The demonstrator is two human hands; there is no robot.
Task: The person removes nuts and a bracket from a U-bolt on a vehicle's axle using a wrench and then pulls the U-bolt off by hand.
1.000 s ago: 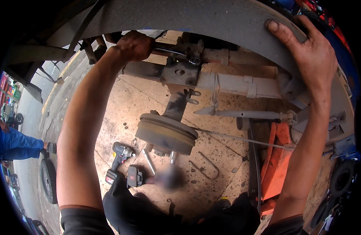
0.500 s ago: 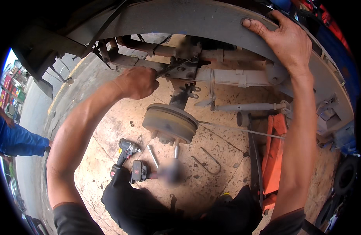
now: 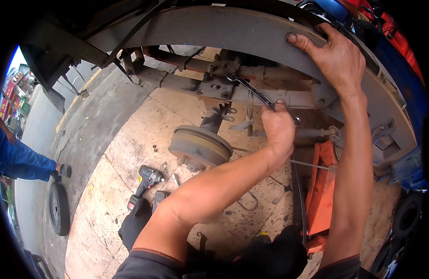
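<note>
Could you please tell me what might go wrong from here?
The wrench might slip where its far end meets the metal plate, knocking the left hand against the nearby metal bar. The power drill lies on the floor close to the person's leg, a possible trip hazard.

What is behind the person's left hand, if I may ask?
A grey tube passes behind the left hand, showing on both sides; its middle is covered, as is the gripped part of the wrench.
</note>
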